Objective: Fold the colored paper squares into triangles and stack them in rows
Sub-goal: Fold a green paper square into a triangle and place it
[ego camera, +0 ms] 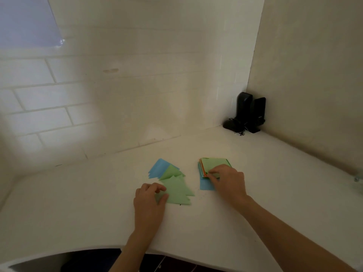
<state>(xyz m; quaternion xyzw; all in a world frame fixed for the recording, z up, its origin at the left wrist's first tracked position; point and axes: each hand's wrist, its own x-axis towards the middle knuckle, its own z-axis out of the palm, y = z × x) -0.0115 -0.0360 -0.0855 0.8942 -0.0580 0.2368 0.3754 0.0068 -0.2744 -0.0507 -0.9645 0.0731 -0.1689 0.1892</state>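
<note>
A row of folded triangles lies on the white counter: blue triangles at the far end, then light green triangles overlapping toward me. My left hand pinches the left corner of the nearest green triangle. To the right sits a stack of paper squares with a green sheet on top, orange edges at its side and a blue square sticking out underneath. My right hand rests on the stack's near edge, fingertips pinching the top green sheet.
Two black upright devices with a cable stand in the back right corner where the tiled wall meets the side wall. The counter's curved front edge runs below my forearms. A small glassy object shows at the right margin.
</note>
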